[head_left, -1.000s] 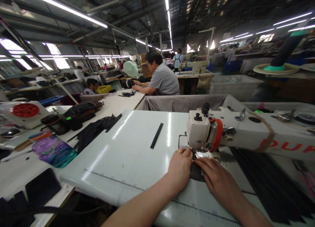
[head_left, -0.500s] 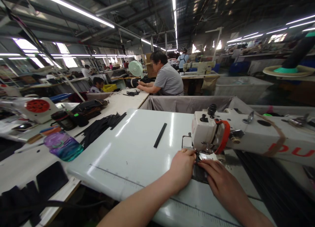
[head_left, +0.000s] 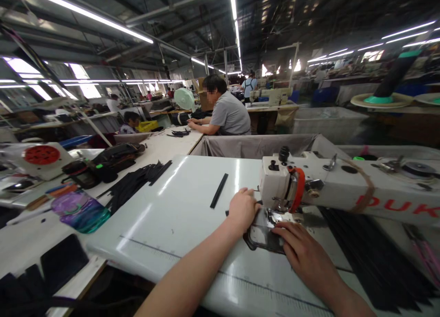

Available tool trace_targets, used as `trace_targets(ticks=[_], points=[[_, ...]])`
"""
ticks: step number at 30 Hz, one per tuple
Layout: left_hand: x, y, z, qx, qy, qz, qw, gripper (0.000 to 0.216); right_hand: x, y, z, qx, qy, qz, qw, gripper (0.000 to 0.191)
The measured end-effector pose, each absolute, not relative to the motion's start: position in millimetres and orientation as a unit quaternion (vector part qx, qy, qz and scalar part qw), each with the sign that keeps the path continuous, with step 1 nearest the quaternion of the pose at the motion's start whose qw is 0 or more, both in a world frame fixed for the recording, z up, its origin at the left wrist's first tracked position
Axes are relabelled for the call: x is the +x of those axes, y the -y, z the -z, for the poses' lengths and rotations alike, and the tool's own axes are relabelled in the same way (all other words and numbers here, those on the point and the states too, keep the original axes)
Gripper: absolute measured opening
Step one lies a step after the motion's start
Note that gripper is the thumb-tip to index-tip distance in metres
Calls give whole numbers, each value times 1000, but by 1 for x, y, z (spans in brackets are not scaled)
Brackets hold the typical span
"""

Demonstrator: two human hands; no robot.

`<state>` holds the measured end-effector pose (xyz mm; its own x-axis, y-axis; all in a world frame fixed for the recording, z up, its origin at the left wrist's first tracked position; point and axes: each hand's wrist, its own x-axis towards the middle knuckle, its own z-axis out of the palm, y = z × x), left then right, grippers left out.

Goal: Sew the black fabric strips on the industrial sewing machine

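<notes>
left hand (head_left: 241, 210), right hand (head_left: 304, 245) by sewing machine (head_left: 274, 183) (cannot tell whether fingers (head_left: 286, 228) grip)

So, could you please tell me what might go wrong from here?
The right hand is close to the presser foot of the sewing machine, so a finger might get pricked if it runs. The left hand is near the loose black strip and could nudge it askew.

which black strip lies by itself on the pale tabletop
The strip left of the left hand, lying singly, untouched; the left pile and right pile hold many.
</notes>
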<state>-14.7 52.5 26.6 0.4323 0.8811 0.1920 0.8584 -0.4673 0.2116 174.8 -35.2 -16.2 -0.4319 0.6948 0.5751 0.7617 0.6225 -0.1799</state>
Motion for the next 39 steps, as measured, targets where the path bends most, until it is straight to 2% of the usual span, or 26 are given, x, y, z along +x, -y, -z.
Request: trace_targets(ticks=[6,9,13,21,29,39], points=[[-15,0,-20,868,-444,-187,121,22,174,36,14,-396,864,32,309,27],[-22,3,-10,855,-424,-252,162,14,174,39,11,-387,863,23,325,23],[-29,-2,-1,863,-376,-278,192,16,174,44,9,-379,864,12,330,22],[-23,4,-1,866,-392,-262,167,21,173,43,11,-394,857,14,331,25],[-20,0,-8,882,-386,-227,151,17,171,42,8,-403,851,15,337,24],[-17,4,-2,869,-404,-243,149,20,171,42,10,-411,847,4,336,26]])
